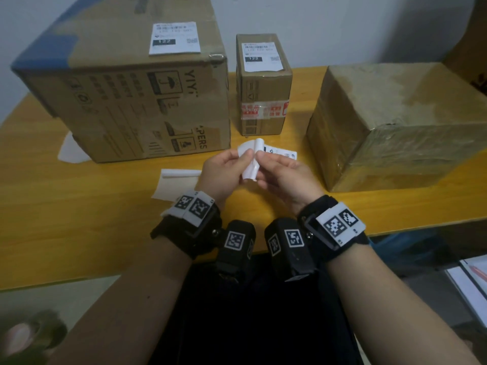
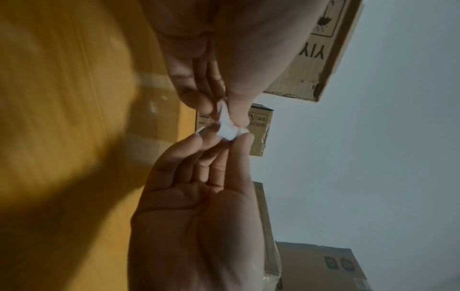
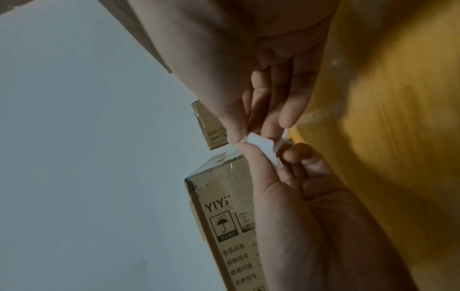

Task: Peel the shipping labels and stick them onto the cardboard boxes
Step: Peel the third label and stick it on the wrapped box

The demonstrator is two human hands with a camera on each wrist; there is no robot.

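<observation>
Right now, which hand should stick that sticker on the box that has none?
Probably the right hand. It is nearer the unlabelled taped box, on its side of the table, and its fingers pinch the label. The left hand pinches the backing.

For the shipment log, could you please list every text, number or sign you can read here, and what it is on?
"YIYI": side of the large cardboard box, beside an umbrella sign.
"PERS": same side, lower corner, start cut off.
"122": shipping label on the large box.
"122": shipping label on the small box.
Chinese print on both boxes, the red tape and the held label: too blurred.
</observation>
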